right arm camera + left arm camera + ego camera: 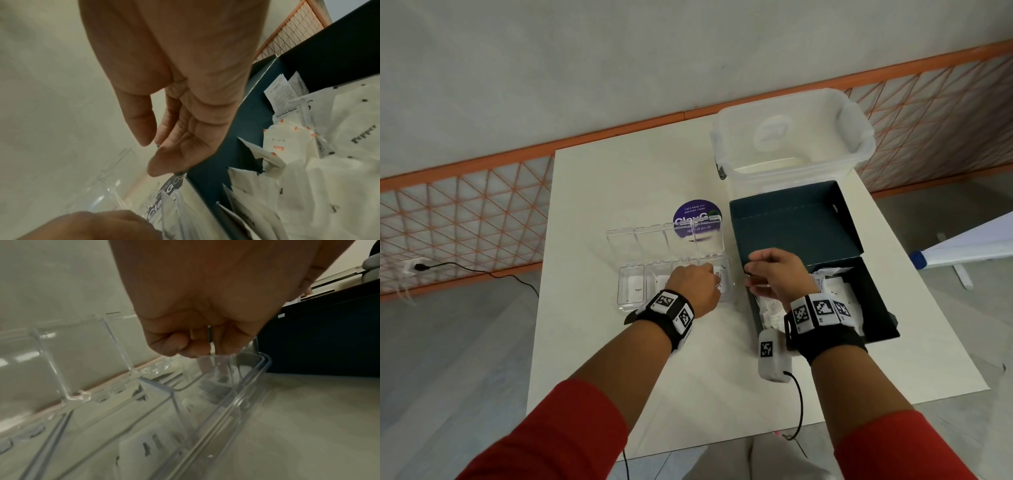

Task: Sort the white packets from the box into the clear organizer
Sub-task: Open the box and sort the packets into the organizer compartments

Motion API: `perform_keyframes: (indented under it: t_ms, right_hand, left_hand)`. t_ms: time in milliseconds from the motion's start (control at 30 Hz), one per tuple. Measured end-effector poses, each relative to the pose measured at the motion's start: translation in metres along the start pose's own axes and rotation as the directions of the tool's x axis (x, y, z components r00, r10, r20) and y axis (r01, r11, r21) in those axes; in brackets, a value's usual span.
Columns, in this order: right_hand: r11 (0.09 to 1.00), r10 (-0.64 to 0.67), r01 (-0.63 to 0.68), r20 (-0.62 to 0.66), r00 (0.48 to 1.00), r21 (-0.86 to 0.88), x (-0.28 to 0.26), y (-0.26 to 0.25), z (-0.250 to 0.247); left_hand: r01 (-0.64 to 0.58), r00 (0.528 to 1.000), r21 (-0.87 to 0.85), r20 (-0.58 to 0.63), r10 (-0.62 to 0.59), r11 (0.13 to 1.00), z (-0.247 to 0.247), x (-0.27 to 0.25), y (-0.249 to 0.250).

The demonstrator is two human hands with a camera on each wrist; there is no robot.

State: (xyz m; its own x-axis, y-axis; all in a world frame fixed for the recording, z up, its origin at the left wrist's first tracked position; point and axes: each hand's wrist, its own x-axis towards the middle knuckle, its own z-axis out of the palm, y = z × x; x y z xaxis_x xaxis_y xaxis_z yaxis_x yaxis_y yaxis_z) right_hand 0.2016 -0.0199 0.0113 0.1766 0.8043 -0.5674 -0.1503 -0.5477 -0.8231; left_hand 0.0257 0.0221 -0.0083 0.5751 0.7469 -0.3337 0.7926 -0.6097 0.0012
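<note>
So the left hand [697, 286] is down over the clear plastic organizer with the flipped-up lids [674, 263], at its right-end compartment. Its fingers [174, 344] are curled together and pinching a thin white packet [211, 347], which shows edge-on in the left wrist view, right above that end compartment's rim. Another white packet with dark lettering [719, 282] lies in the same compartment, just past the knuckles. Further left of those fingers, one compartment has a small packet marked "Sugar" [637, 287].

The right hand [774, 274] hovers just right of the organizer, over the near left corner of the dark blue cardboard box [873, 301]. Its fingers [170, 154] hang loose and slightly apart, holding nothing as far as I can see. Below and to the right of them the box is full of loose white paper packets [308, 186]; a "Pepper" one [362, 134] and a "Salt" one [279, 147] are readable.

Beyond the fingers on the white desk [619, 377] there's a round purple sticker [697, 214] behind the organizer lids, and a big translucent plastic tub [791, 137] behind the box's raised lid.
</note>
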Motion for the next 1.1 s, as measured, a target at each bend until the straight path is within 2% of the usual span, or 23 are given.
perform_keyframes:
  t_ms: [133,233,333,433,500,567,700,767,833,900,967,1033,1100]
  right_hand:
    - [1.0,-0.006,0.006,0.002,1.0,0.001,0.001,0.0,0.0]
    - [1.0,-0.007,0.008,0.011,1.0,-0.015,0.001,0.0,0.0]
    - [1.0,-0.009,0.009,0.005,1.0,-0.001,0.002,0.001,-0.001]
    - [1.0,-0.01,0.01,0.002,1.0,0.007,0.002,0.002,-0.004]
    - [1.0,-0.009,0.009,0.001,1.0,0.009,0.002,0.002,-0.006]
    - [1.0,-0.01,0.01,0.001,1.0,-0.005,0.004,-0.001,-0.014]
    - [0.994,0.028,-0.028,-0.004,1.0,-0.107,0.008,-0.012,-0.045]
    - [0.978,0.072,-0.073,-0.016,0.997,-0.197,0.011,-0.017,-0.064]
    - [0.949,0.125,-0.14,-0.072,0.99,-0.281,0.014,-0.02,-0.084]
    - [0.893,0.195,-0.229,-0.124,0.973,-0.387,0.016,-0.019,-0.099]
    - [0.774,0.233,-0.296,-0.183,0.955,-0.56,0.019,-0.014,-0.108]
    - [0.629,0.209,-0.333,-0.26,0.943,-0.702,0.021,-0.008,-0.111]
    - [0.498,0.165,-0.359,-0.32,0.933,-0.789,0.02,-0.005,-0.11]
  left_hand:
    - [0.026,1.0,0.039,-0.017,-0.025,0.999,0.002,-0.001,0.0]
    - [0.051,0.998,-0.014,-0.036,-0.051,0.999,0.006,-0.001,0.0]
    - [0.028,0.994,-0.055,-0.102,-0.034,0.998,0.009,-0.003,-0.002]
    - [0.005,0.996,-0.074,-0.088,-0.012,0.997,0.011,-0.005,-0.003]
    - [0.012,0.995,-0.13,-0.101,-0.025,0.991,0.01,-0.006,-0.005]
    - [0.039,0.983,-0.221,-0.166,-0.077,0.974,0.004,-0.007,-0.009]
    - [0.106,0.941,-0.395,-0.257,-0.22,0.913,-0.012,-0.011,-0.019]
    - [0.082,0.931,-0.431,-0.289,-0.223,0.898,-0.017,-0.014,-0.02]
    - [-0.015,0.934,-0.466,-0.322,-0.154,0.885,-0.021,-0.017,-0.012]
    - [-0.133,0.953,-0.443,-0.302,-0.008,0.887,-0.023,-0.019,0.006]
    - [-0.194,0.973,-0.408,-0.199,0.121,0.892,-0.02,-0.019,0.027]
    - [-0.17,0.985,-0.405,-0.076,0.152,0.898,-0.011,-0.019,0.045]
    - [-0.117,0.992,-0.415,-0.009,0.125,0.902,-0.001,-0.019,0.057]
